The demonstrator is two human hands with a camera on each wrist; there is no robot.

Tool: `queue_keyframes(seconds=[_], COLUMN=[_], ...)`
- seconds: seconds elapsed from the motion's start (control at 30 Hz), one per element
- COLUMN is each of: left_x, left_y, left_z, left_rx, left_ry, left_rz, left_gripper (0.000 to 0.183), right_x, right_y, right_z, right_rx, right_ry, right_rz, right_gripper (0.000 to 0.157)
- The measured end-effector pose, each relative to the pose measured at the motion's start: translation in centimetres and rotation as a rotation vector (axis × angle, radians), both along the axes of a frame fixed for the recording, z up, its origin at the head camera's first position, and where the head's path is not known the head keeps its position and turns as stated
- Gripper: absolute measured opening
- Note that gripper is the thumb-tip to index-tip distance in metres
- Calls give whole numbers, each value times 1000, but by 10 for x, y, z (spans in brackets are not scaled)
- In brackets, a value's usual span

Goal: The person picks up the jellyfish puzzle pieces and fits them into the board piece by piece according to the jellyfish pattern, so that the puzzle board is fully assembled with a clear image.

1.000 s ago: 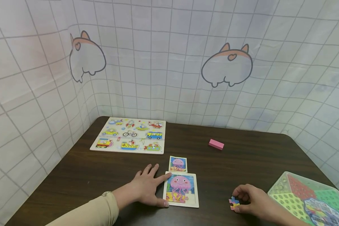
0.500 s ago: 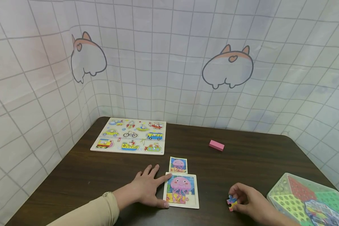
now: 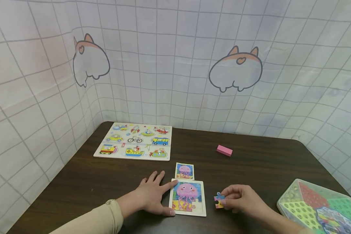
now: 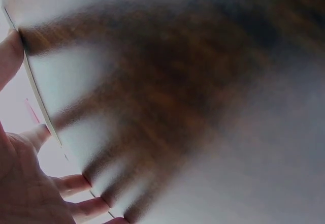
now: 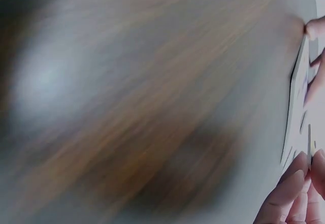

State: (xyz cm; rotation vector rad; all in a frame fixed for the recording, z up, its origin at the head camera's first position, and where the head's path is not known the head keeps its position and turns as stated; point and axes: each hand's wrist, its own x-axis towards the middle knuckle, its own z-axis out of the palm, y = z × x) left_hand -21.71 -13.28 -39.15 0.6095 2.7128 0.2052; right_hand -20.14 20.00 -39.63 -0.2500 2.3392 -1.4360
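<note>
A jellyfish jigsaw in a white frame (image 3: 203, 203) lies near the front of the table, with a bare patch at its lower right corner. Spread over the frame's left side, my left hand (image 3: 152, 196) touches it with thumb and index finger. Just right of the frame, my right hand (image 3: 244, 200) pinches a blue, yellow and pink jigsaw piece (image 3: 219, 200) between thumb and fingers, apart from the frame. In the right wrist view the piece (image 5: 310, 145) shows edge-on at the fingertips. Behind the frame lies a small jellyfish picture card (image 3: 184, 171).
A vehicle puzzle board (image 3: 134, 141) lies at the back left of the dark table (image 3: 257, 162). Towards the back right is a pink block (image 3: 224, 150). A clear box of coloured game parts (image 3: 318, 208) stands at the right, beside my right forearm.
My right hand has moved left with the jigsaw piece, from near the clear box to close beside the frame. My left hand has stayed in place.
</note>
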Motion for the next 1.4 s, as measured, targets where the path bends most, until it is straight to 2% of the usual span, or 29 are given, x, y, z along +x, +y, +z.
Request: queue_keyframes(seconds=[0.27, 0.47, 1.0, 1.4], left_x=[0, 0, 0, -1], left_y=[-1, 0, 0, 0], left_z=[0, -1, 0, -1], left_rx=[4, 5, 5, -3], left_ry=[-9, -10, -8, -22], left_rz=[8, 1, 7, 14], left_gripper=[93, 93, 93, 93], right_x=[-2, -3, -5, -4], right_y=[-38, -55, -68, -78], right_z=[1, 1, -4, 2], right_rx=[-7, 9, 137, 283], right_ry=[-26, -9, 90, 166], right_rz=[15, 28, 63, 47], right_gripper=[24, 20, 15, 17])
